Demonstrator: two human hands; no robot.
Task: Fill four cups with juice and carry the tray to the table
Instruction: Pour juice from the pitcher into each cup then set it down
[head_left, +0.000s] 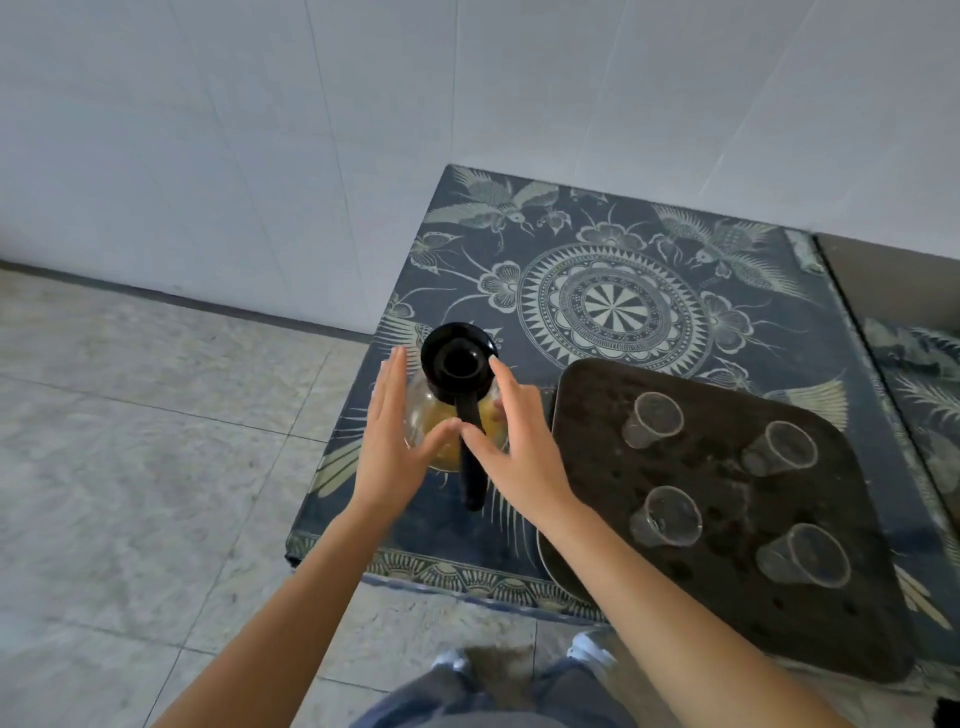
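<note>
surface (613, 301) — dark, pale bird-and-flower print | glass jug (457, 361) of orange juice stands front-left | dark tray (727, 519) — just right of it

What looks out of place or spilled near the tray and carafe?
Nothing is spilled. One oddity: the dark tray overhangs the near edge of the patterned table, so its corner hangs unsupported. The glass carafe stands upright.
</note>
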